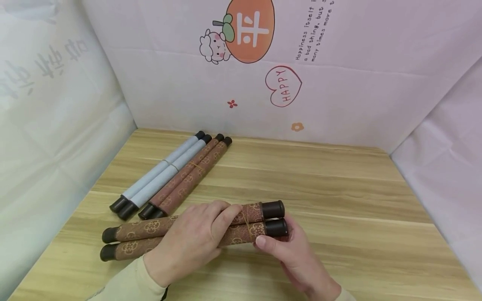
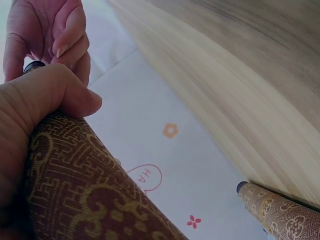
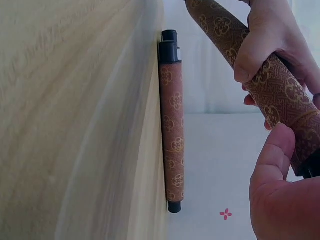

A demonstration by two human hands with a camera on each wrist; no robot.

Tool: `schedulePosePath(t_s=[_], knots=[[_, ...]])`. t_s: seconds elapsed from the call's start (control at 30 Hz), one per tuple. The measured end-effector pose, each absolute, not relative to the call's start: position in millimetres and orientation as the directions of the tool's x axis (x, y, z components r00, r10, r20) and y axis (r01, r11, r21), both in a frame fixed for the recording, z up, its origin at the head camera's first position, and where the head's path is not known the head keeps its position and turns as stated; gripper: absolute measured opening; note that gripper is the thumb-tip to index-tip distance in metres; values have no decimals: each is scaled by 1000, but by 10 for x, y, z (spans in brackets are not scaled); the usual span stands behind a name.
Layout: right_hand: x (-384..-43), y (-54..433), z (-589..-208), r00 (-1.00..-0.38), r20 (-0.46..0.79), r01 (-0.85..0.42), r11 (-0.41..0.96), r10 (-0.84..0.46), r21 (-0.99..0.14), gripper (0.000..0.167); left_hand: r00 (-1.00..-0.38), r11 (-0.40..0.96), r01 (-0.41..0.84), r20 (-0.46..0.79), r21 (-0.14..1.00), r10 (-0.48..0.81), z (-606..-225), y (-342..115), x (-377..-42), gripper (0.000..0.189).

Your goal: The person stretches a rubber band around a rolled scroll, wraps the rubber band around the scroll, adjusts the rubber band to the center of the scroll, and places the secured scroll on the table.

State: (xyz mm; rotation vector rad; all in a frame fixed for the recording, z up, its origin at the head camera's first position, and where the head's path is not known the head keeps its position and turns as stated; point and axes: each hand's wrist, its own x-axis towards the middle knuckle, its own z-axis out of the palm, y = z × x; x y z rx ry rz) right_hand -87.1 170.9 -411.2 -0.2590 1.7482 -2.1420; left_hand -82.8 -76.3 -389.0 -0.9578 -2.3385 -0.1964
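A banded pair of brown rolled scrolls (image 1: pixel 139 228) with gold floral patterning and black end caps lies across the front, in both hands. My left hand (image 1: pixel 192 234) grips the pair around its middle, the thumb lying along the near side. Toward the right end, my right hand (image 1: pixel 297 255) holds the pair with its thumb by a thin rubber band (image 1: pixel 247 223); its other fingers are mostly hidden behind. In the right wrist view, the right thumb (image 3: pixel 275 150) rests against the patterned scroll (image 3: pixel 280 92), and the left hand grips farther along.
Behind, to the left, a banded reddish-brown scroll pair (image 1: pixel 188 179) lies beside a banded light-blue pair (image 1: pixel 162 171) on the wooden table (image 1: pixel 339 188). Printed white cloth (image 1: pixel 169 83) rises along the back and both sides.
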Motion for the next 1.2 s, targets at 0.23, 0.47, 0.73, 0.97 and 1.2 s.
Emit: schedulePosePath(t_s=[0.23,0.47,0.73,0.97,1.2], knots=[[-834,1711,-4043,-948,299,-313,159,-105,-936,65,-559,746,651,576,-140,597,-3887,-761,-825,73],[-825,1588,-3944,-487,845,-736,624,-219,-263,35,-558,792,560,595,-243,578,-3868,-713,-827,32],[-802,1446,-3901,-520,806,-697,686,-283,-209,29,-514,817,488,654,-308,554,-3834,-614,-816,23],[-801,1434,-3935,-541,797,-682,695,-270,-228,14,-503,815,483,660,-320,558,-3828,-599,-804,24],[-835,1439,-3857,-556,782,-630,756,-280,-177,20,-439,797,486,688,-359,578,-3825,-545,-774,26]])
